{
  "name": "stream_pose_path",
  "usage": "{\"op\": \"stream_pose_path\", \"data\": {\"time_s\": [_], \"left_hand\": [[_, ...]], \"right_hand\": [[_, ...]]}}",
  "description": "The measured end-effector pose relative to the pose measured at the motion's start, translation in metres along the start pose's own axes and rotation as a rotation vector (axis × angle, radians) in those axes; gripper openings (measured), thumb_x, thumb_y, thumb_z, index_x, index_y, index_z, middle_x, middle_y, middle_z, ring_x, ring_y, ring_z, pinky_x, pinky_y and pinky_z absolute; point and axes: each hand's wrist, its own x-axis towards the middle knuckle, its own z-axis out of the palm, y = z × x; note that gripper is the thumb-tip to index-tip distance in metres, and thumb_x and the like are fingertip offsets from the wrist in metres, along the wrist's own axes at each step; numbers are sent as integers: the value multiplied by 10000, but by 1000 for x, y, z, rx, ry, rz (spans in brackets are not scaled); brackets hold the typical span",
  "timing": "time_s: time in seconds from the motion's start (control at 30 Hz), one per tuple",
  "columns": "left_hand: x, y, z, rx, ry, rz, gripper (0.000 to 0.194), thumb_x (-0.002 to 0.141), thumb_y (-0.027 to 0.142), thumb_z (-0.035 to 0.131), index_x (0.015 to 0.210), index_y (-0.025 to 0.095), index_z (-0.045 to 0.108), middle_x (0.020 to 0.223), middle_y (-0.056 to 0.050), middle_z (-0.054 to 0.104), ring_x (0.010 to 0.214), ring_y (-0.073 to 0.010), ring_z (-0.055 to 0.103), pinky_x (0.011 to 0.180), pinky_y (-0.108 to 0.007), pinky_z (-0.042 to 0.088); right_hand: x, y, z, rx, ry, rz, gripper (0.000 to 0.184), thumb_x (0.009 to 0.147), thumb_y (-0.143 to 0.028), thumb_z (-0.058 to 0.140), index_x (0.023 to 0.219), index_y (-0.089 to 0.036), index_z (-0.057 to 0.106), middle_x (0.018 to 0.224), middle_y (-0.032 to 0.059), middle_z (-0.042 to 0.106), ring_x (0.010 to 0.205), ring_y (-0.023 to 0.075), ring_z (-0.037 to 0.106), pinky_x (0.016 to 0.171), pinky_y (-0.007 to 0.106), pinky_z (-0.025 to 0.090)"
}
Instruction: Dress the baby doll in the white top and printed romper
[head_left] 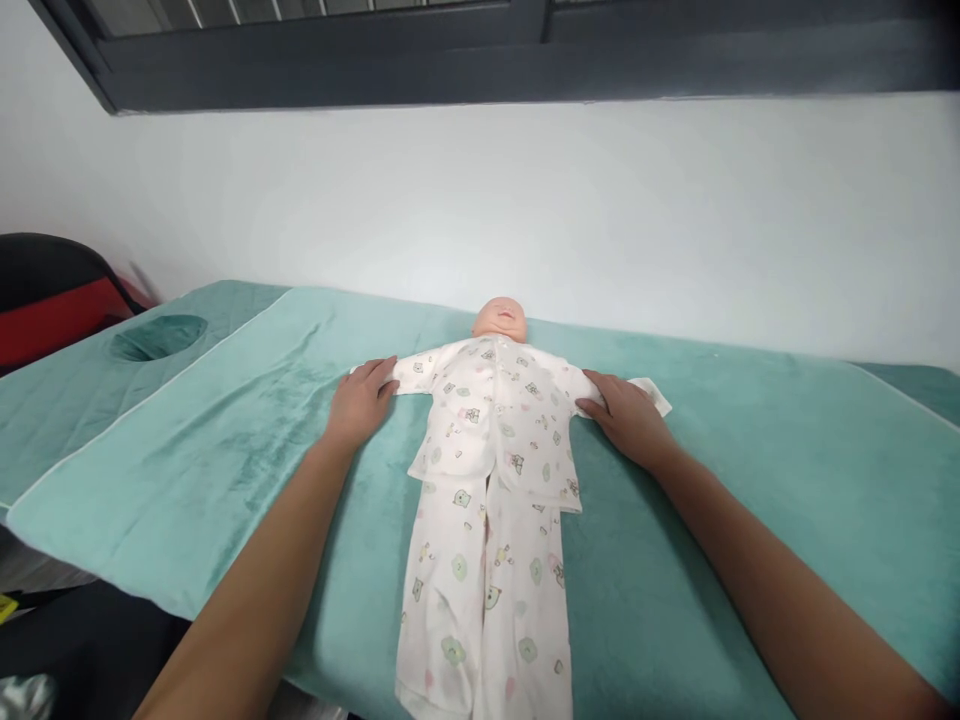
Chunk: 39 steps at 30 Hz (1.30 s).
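A baby doll lies on its back, its head toward the wall. It is dressed in a white long-sleeved top and white trousers, both printed with small animals and green and pink shapes. My left hand is closed over the sleeve at the left of the picture. Over the opposite sleeve my right hand is closed too, thumb on the near side and fingers on the far side. Beyond that hand a white cuff end sticks out. The lower trouser legs run out of view.
Beneath the doll is a padded table with a green velvety cover. A round hole opens at its left end. A black and red chair stands at the far left. Behind are a white wall and a dark window frame.
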Motion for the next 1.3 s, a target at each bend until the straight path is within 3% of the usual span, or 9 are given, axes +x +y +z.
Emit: {"op": "stream_pose_path", "data": {"time_s": [0.33, 0.63, 0.8, 0.87, 0.97, 1.03, 1.1, 1.17, 1.3], "left_hand": [[0, -2, -3, -25, -15, -46, 458, 921, 279, 386, 1344, 194, 537, 1284, -104, 593, 1172, -269, 537, 969, -395, 428], [0, -4, -2, -70, -6, -52, 450, 913, 301, 409, 1323, 186, 556, 1248, -102, 611, 1165, -264, 539, 977, -381, 424], [-5, 0, -6, -43, 24, -81, 435, 886, 249, 421, 1286, 192, 582, 1242, -96, 612, 1124, -269, 556, 950, -387, 439], [-8, 1, -9, -18, 52, -107, 434, 850, 188, 429, 1247, 192, 605, 1219, -95, 622, 1112, -275, 553, 931, -392, 445], [-16, 7, -15, -8, 151, -109, 414, 797, 120, 438, 1155, 174, 639, 1162, -102, 635, 1111, -277, 537, 942, -393, 436], [-27, 17, -19, -50, 193, -79, 374, 785, 108, 440, 1092, 172, 643, 1122, -100, 639, 1102, -264, 538, 958, -383, 429], [-44, 32, -25, -145, 141, -29, 332, 788, 113, 438, 1050, 186, 630, 1077, -82, 644, 1060, -236, 563, 940, -360, 442], [-65, 50, -31, -262, -1, 31, 286, 808, 142, 443, 1029, 209, 611, 1041, -57, 650, 988, -211, 593, 887, -341, 469], [-101, 77, -43, -423, -182, 41, 264, 812, 221, 521, 1069, 234, 581, 1075, -59, 647, 988, -231, 596, 884, -383, 480]], "right_hand": [[-5, -2, 5, -169, 164, 94, 396, 992, -355, 308, 1294, -215, 523, 1266, 86, 613, 1134, 289, 540, 1063, 538, 285], [-4, 3, 4, -26, 130, 80, 407, 965, -333, 349, 1307, -177, 504, 1298, 127, 585, 1187, 302, 520, 1026, 501, 353], [-21, -30, -15, 123, 264, -16, 317, 949, -368, 428, 1174, -175, 543, 1259, 135, 570, 1174, 268, 511, 1007, 414, 392], [-32, -49, -23, 226, 218, 2, 249, 953, -397, 439, 1032, -191, 557, 1098, 107, 608, 1032, 230, 564, 893, 350, 448], [-48, -74, -30, 327, 18, -6, 249, 967, -415, 423, 887, -210, 538, 913, 50, 607, 831, 182, 573, 737, 302, 445], [-55, -83, -33, 356, -113, -78, 252, 974, -398, 411, 871, -213, 548, 877, 35, 609, 807, 172, 565, 710, 293, 426], [-61, -87, -35, 372, -192, -137, 250, 981, -378, 399, 875, -215, 556, 869, 30, 611, 803, 169, 560, 694, 288, 412], [-65, -88, -38, 389, -232, -157, 272, 990, -376, 377, 847, -216, 543, 834, 18, 600, 763, 160, 551, 668, 280, 395], [-77, -92, -44, 454, -275, -188, 319, 979, -430, 412, 767, -210, 504, 771, 2, 574, 686, 143, 530, 631, 267, 375]]}}
